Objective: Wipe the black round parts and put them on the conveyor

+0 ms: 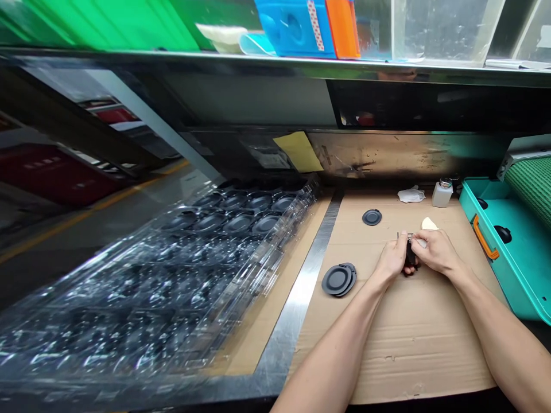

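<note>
One small black part [410, 252] sits between the left hand [394, 256] and the right hand [437, 248], over the cardboard sheet [396, 350]. The left holds it, fingertips curled beneath; the right pinches a white scrap [420, 243], touching the part or just beside it, I cannot tell which. A steady left grip with light right-hand pressure would probably serve best, the part being slim and half hidden by fingers. The overlapping black discs [338, 279] lie near the left forearm, so that elbow should move with care
</note>
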Tool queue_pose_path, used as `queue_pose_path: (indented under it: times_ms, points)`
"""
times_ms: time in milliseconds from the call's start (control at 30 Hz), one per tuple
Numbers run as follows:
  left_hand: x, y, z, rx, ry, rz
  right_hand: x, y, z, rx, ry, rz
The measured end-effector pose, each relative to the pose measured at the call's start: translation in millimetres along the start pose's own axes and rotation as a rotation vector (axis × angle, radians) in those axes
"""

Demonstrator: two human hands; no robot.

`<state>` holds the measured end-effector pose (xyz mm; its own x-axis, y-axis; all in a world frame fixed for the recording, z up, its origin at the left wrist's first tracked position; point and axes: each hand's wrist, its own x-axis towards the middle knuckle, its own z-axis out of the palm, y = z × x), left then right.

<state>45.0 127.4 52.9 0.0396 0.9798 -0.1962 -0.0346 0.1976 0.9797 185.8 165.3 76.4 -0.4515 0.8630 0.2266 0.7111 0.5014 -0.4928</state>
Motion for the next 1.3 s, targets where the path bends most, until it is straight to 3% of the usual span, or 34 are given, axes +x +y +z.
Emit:
queue_pose_path:
  times_ms: [367,500,567,700,967,1167,1300]
  points:
    - [2.6,-4.2,0.2,0.022,-0.001,0.008,-1.0,-1.6,-1.0,0.017,-0.017,0.041]
    - [5.6,-2.8,-0.1,-0.075,0.003,-0.056,-0.6,-0.6,-0.9,-0.026,-0.038,0.047]
    - [8.5,-0.4,-3.6,-0.246,0.025,-0.143,0.0,1.8,-2.5,-0.027,0.018,0.057]
    - [13.4,5.7,-17.5,-0.594,0.005,-0.305,2.8,11.8,-7.0,0.037,0.288,0.107]
    - [11.7,11.0,-27.9,-0.75,-0.031,-0.365,7.7,44.5,-11.0,-0.119,0.467,0.268]
    - [5.2,12.5,-27.0,-0.814,-0.119,-0.283,5.4,70.3,-17.6,-0.323,0.398,0.451]
    - [4.4,12.7,-27.2,-0.886,-0.171,-0.216,5.1,72.5,-14.3,-0.484,0.276,0.439]
